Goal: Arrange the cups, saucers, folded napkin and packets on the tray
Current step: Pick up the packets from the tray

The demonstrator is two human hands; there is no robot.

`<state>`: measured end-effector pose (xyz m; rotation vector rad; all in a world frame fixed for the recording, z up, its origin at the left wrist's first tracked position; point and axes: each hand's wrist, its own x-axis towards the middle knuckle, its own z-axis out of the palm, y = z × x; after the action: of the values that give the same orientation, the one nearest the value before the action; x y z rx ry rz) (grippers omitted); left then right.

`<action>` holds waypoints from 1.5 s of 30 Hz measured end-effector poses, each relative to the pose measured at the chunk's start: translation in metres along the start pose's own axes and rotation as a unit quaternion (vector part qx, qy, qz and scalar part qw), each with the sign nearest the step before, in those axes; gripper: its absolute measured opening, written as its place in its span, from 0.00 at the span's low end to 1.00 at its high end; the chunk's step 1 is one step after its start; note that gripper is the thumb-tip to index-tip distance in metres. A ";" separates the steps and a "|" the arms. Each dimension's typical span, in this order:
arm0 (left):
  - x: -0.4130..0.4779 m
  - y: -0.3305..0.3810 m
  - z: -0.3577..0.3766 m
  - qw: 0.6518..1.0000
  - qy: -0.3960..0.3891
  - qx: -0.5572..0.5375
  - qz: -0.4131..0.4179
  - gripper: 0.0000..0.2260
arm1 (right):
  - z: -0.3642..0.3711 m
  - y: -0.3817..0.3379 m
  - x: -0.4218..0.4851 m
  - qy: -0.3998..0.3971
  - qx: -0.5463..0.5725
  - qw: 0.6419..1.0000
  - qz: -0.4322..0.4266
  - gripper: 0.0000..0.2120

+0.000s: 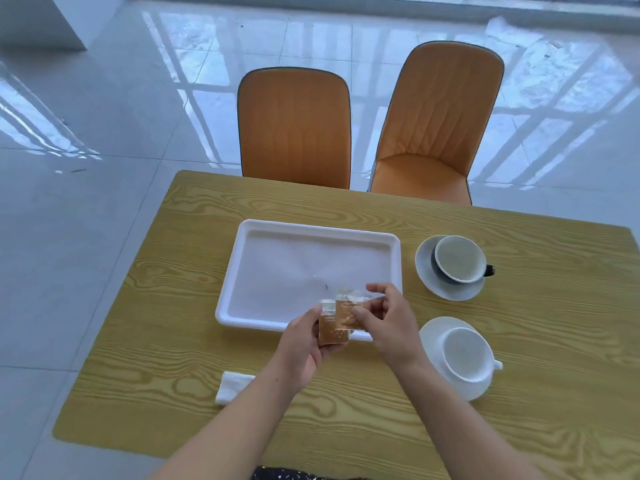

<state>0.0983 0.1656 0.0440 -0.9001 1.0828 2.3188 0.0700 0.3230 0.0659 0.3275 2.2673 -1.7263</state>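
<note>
There was one view only — a wide-angle camera worn on the head, which looked forward and steeply down over the wooden table (207, 306). It sat close above both forearms, the left hand (304, 344) and right hand (384, 323) near frame centre. Beyond the hands the view took in two orange chairs (294, 126) and glossy tiled floor (104, 116) — edges bowed by the lens.

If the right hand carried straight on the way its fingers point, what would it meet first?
The right hand points left toward the left hand, with the packets between them. It would meet the packets first, then the left hand's fingers. Depth is unclear, but the hands look level above the tray edge.
</note>
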 end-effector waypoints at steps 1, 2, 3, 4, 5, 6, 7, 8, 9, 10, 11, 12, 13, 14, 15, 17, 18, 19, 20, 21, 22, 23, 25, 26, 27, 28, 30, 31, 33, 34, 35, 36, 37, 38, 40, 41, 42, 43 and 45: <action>0.000 -0.002 0.002 1.000 -0.006 0.003 -0.001 0.17 | 0.002 0.002 -0.005 -0.001 -0.009 1.000 -0.003 0.19; -0.001 -0.003 0.005 1.000 -0.016 0.006 0.000 0.17 | 0.003 0.003 -0.010 -0.004 -0.017 1.000 -0.006 0.20; -0.002 -0.003 0.007 1.000 -0.028 0.013 0.004 0.18 | 0.005 0.004 -0.014 -0.006 -0.024 1.000 -0.008 0.20; -0.002 -0.003 0.009 0.999 -0.042 0.021 0.010 0.18 | 0.007 0.006 -0.017 -0.007 -0.029 1.000 -0.010 0.20; -0.004 -0.004 0.011 0.998 -0.055 0.026 0.018 0.19 | 0.008 0.008 -0.020 -0.004 -0.035 0.999 -0.012 0.20; -0.005 -0.006 0.011 0.997 -0.064 0.027 0.024 0.19 | 0.008 0.010 -0.022 0.001 -0.044 0.999 -0.016 0.20; -0.005 -0.007 0.012 0.997 -0.069 0.024 0.030 0.19 | 0.009 0.011 -0.024 0.007 -0.057 0.998 -0.021 0.19; -0.005 -0.009 0.011 0.997 -0.071 0.022 0.032 0.18 | 0.008 0.012 -0.025 0.012 -0.071 0.997 -0.026 0.19; -0.005 -0.011 0.010 0.997 -0.070 0.022 0.033 0.17 | 0.008 0.013 -0.026 0.016 -0.084 0.996 -0.028 0.19; -0.005 -0.012 0.008 0.997 -0.070 0.026 0.031 0.17 | 0.007 0.015 -0.026 0.016 -0.092 0.995 -0.027 0.19; -0.005 -0.014 0.006 0.997 -0.071 0.033 0.029 0.16 | 0.006 0.016 -0.025 0.011 -0.096 0.995 -0.026 0.18; -0.005 -0.015 0.004 0.997 -0.069 0.038 0.024 0.15 | 0.005 0.018 -0.024 0.002 -0.099 0.995 -0.024 0.17; -0.004 -0.016 0.002 0.997 -0.065 0.040 0.020 0.15 | 0.004 0.020 -0.022 -0.011 -0.096 0.995 -0.021 0.17; -0.004 -0.017 -0.001 0.997 -0.059 0.039 0.018 0.14 | 0.004 0.021 -0.020 -0.023 -0.087 0.996 -0.016 0.15; -0.003 -0.017 -0.002 0.998 -0.050 0.037 0.019 0.12 | 0.004 0.022 -0.018 -0.025 -0.079 0.997 -0.009 0.14; -0.001 -0.016 -0.007 0.999 -0.030 0.032 0.022 0.10 | 0.002 0.025 -0.007 0.009 -0.083 0.996 0.009 0.08; 0.001 -0.015 -0.009 0.999 -0.022 0.031 0.024 0.10 | 0.001 0.028 0.001 0.035 -0.105 0.994 0.020 0.06; 0.001 -0.013 -0.012 0.999 -0.015 0.030 0.025 0.11 | -0.001 0.030 0.010 0.056 -0.139 0.988 0.033 0.05; 0.001 -0.010 -0.014 0.999 -0.009 0.028 0.026 0.11 | -0.002 0.033 0.020 0.067 -0.176 0.981 0.050 0.05; 0.001 -0.008 -0.017 0.999 -0.005 0.027 0.026 0.11 | -0.003 0.034 0.031 0.070 -0.211 0.972 0.069 0.06; 0.001 -0.005 -0.020 0.999 0.000 0.025 0.028 0.11 | -0.002 0.035 0.040 0.064 -0.243 0.964 0.087 0.07; 0.000 -0.003 -0.023 0.999 0.004 0.024 0.031 0.11 | 0.000 0.035 0.049 0.050 -0.275 0.955 0.103 0.09; 0.000 0.003 -0.029 0.999 0.006 0.023 0.038 0.11 | 0.007 0.034 0.061 0.026 -0.336 0.933 0.128 0.14; -0.001 0.005 -0.031 0.999 0.006 0.023 0.041 0.10 | 0.010 0.034 0.064 0.024 -0.362 0.922 0.137 0.15; -0.001 0.007 -0.034 0.999 0.005 0.021 0.042 0.10 | 0.013 0.035 0.066 0.028 -0.385 0.912 0.140 0.16; -0.002 0.009 -0.037 0.999 0.004 0.018 0.042 0.10 | 0.016 0.036 0.067 0.033 -0.406 0.903 0.138 0.17; -0.002 0.012 -0.043 0.999 -0.002 0.007 0.037 0.11 | 0.021 0.038 0.070 0.038 -0.433 0.891 0.134 0.18; -0.002 0.014 -0.046 0.999 -0.006 0.005 0.034 0.11 | 0.022 0.038 0.072 0.039 -0.438 0.888 0.136 0.18; -0.003 0.018 -0.051 0.999 -0.011 0.009 0.032 0.12 | 0.023 0.038 0.074 0.035 -0.446 0.882 0.147 0.19; -0.003 0.019 -0.053 0.999 -0.011 0.012 0.033 0.12 | 0.024 0.038 0.075 0.034 -0.448 0.881 0.148 0.19; -0.003 0.020 -0.054 0.999 -0.010 0.015 0.033 0.13 | 0.026 0.039 0.074 0.035 -0.445 0.883 0.145 0.18; -0.004 0.022 -0.055 0.999 -0.008 0.019 0.032 0.14 | 0.028 0.039 0.072 0.040 -0.438 0.888 0.137 0.17; -0.004 0.023 -0.057 0.999 -0.008 0.024 0.030 0.14 | 0.030 0.040 0.070 0.047 -0.430 0.893 0.127 0.14; -0.004 0.024 -0.058 0.999 -0.007 0.030 0.029 0.14 | 0.033 0.040 0.067 0.053 -0.423 0.897 0.115 0.11; -0.005 0.027 -0.059 0.999 -0.001 0.046 0.028 0.13 | 0.035 0.038 0.064 0.069 -0.407 0.906 0.097 0.04; -0.005 0.028 -0.059 0.998 0.004 0.052 0.027 0.12 | 0.034 0.035 0.062 0.078 -0.391 0.912 0.095 0.02; -0.006 0.029 -0.059 0.998 0.007 0.057 0.026 0.12 | 0.033 0.031 0.059 0.087 -0.368 0.921 0.094 0.03; -0.007 0.029 -0.059 0.998 0.008 0.062 0.025 0.12 | 0.032 0.026 0.055 0.093 -0.338 0.932 0.091 0.02; -0.009 0.029 -0.057 0.997 -0.003 0.076 0.022 0.11 | 0.030 0.016 0.044 0.091 -0.248 0.961 0.081 0.03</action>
<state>0.1084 0.1019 0.0369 -0.8189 1.2690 2.2362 0.0366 0.2991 0.0281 0.5595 2.6164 -1.0357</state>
